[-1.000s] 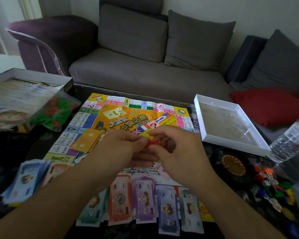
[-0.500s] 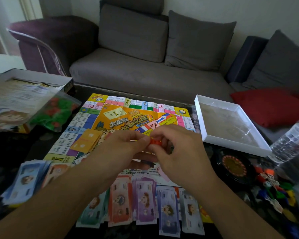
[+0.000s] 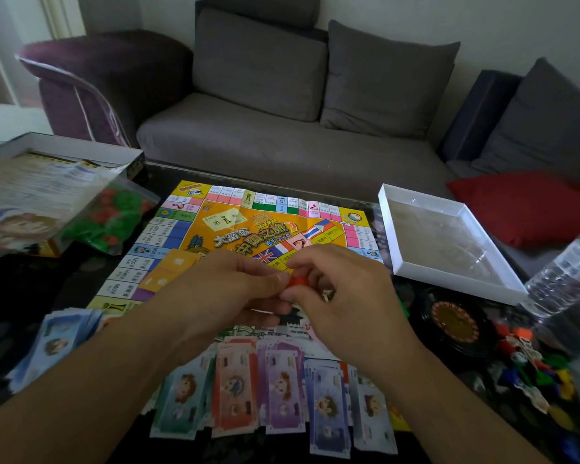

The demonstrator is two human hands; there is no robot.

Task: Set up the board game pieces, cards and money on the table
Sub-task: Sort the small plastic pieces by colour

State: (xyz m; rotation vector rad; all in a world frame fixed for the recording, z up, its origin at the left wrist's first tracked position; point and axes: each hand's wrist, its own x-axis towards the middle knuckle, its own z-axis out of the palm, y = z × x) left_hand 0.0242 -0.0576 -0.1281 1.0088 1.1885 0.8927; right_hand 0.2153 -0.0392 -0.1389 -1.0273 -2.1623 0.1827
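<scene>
Barely anything has moved: both hands remain together over the board, working a small red piece.

Fingertips of the left hand [image 3: 225, 289] and right hand [image 3: 345, 296] pinch the red piece [image 3: 298, 282] between them, above the near half of the game board [image 3: 215, 226]. Paper money [image 3: 282, 383] lies in rows at 6 o'clock, orange cards [image 3: 173, 271] at 9, a white tray [image 3: 449, 279] at 2.
</scene>
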